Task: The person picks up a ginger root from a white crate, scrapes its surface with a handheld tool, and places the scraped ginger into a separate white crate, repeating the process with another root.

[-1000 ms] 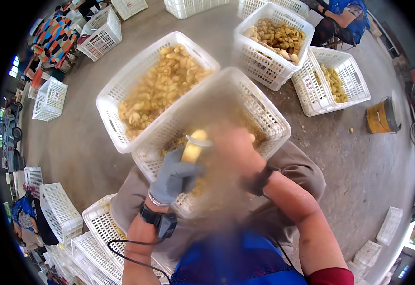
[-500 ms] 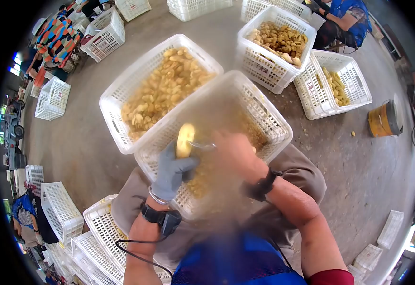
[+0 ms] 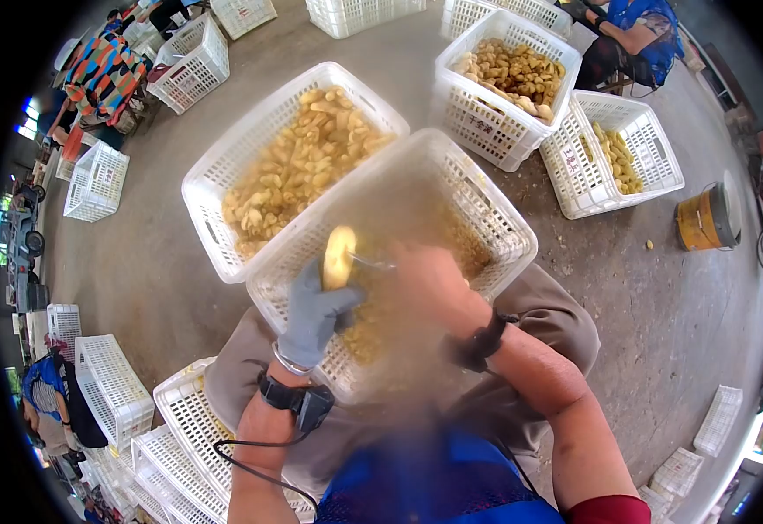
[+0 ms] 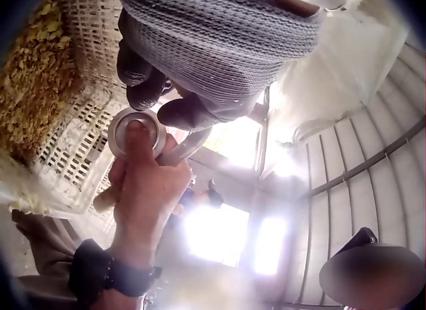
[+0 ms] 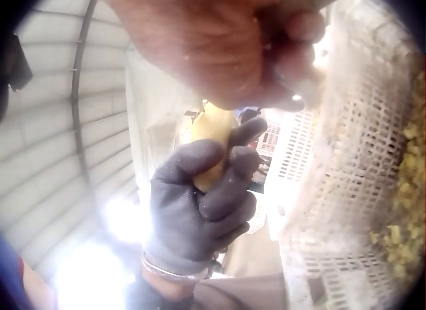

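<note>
The fingers and thumb of the grey-gloved left hand are clamped on a yellow piece, held up above a white crate, while the bare right hand curls round a metal tool whose thin end reaches to the piece's side (haze in the head view hides whether they meet). Yellow scraps lie in that crate, between the person's legs, and a second crate, heaped with similar pieces, stands just beside it. Farther out to the right is a yellow bucket.
</note>
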### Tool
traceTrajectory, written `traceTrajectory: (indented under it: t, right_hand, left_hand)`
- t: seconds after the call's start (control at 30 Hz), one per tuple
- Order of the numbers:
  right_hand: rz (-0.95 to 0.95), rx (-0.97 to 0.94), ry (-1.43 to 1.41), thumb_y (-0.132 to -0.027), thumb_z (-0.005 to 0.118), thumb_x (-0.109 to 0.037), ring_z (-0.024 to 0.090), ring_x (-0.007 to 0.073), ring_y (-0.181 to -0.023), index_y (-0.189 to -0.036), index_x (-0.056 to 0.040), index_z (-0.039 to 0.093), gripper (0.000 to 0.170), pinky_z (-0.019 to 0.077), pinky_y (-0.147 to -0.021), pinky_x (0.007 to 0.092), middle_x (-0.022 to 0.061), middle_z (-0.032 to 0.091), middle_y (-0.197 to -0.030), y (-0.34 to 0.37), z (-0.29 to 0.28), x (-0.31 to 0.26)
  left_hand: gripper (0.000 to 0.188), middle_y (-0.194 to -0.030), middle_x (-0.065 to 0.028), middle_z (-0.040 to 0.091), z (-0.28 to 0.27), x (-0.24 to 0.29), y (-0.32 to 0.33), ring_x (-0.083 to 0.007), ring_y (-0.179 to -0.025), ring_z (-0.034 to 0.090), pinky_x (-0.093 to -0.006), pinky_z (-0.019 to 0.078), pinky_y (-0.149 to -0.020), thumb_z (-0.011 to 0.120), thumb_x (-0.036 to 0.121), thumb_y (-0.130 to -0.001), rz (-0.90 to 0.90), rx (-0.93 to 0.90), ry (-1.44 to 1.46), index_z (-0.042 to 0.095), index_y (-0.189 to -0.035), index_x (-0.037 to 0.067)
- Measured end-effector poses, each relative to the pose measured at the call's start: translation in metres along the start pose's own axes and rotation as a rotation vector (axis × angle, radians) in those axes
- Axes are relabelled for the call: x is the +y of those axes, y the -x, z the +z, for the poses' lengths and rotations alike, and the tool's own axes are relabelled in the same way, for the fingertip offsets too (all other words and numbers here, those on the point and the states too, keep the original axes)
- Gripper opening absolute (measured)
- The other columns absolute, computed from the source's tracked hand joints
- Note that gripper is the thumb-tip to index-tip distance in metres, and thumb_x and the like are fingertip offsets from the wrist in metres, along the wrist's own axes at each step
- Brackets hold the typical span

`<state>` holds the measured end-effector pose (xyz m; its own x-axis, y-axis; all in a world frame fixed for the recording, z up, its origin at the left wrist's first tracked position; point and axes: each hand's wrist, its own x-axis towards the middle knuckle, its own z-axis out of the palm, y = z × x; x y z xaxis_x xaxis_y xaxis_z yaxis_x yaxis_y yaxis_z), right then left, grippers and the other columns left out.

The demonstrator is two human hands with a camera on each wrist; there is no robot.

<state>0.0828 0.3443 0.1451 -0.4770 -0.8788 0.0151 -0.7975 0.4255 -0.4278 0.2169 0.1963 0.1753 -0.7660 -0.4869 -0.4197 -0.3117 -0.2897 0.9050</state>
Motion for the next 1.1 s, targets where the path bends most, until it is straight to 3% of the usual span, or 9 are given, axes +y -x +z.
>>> traceTrajectory:
  t: [0.9, 0.97, 1.1]
  right_hand:
    - [0.021, 0.022, 0.063, -0.087, 0.056, -0.004, 0.069, 0.0295, -0.069, -0.106, -0.0005, 0.057, 0.018, 0.0557, -0.056, 0.0401, 0.0170, 0.067, -0.086, 0.004, 0.000, -0.005]
    - [0.047, 0.032, 0.110, -0.088, 0.057, -0.003, 0.070, 0.0293, -0.069, -0.105, 0.0001, 0.057, 0.018, 0.0558, -0.056, 0.0392, 0.0178, 0.066, -0.088, 0.004, 0.002, -0.005]
    - [0.080, 0.053, 0.125, -0.085, 0.063, -0.002, 0.071, 0.0303, -0.072, -0.105, 0.0011, 0.056, 0.021, 0.0566, -0.057, 0.0387, 0.0186, 0.065, -0.092, -0.001, 0.012, -0.001]
  left_hand:
    - [0.028, -0.071, -0.0031, 0.063, 0.002, -0.002, -0.003, -0.0097, -0.043, 0.050, -0.0236, 0.0365, -0.039, 0.069, 0.005, -0.080, -0.030, 0.009, -0.024, 0.062, -0.106, -0.001]
    - [0.027, -0.065, -0.0018, 0.059, 0.001, -0.002, -0.004, -0.0103, -0.044, 0.051, -0.0249, 0.0365, -0.040, 0.069, 0.004, -0.080, -0.052, -0.011, -0.051, 0.062, -0.106, 0.000]
    - [0.024, -0.068, -0.0043, 0.062, 0.012, 0.002, -0.002, -0.0097, -0.043, 0.049, -0.0250, 0.0353, -0.039, 0.068, 0.004, -0.082, -0.101, -0.013, 0.033, 0.064, -0.105, 0.000]
